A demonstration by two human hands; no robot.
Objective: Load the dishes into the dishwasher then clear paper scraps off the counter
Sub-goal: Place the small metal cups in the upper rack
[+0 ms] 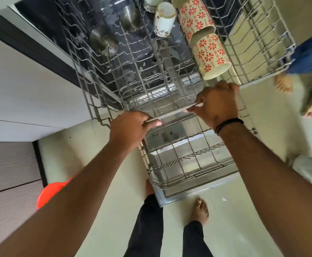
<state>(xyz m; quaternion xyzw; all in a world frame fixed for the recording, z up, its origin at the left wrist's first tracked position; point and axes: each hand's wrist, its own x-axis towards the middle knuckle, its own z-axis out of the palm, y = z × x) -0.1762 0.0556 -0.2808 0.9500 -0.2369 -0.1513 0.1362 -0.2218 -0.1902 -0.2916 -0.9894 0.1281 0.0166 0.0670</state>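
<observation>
Loading step: my left hand (131,127) and right hand (216,104) grip the upper rack (172,111) front rail at frame centre; next, I judge, slide it in evenly.

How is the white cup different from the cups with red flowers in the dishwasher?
The white cup is mostly plain, with small decoration near its base; the red-flower cups are patterned all over. The white cup looks smaller and has a handle; no handle shows on the red-flower cups. Both kinds lie tilted in the upper rack, which both hands grip.
</observation>
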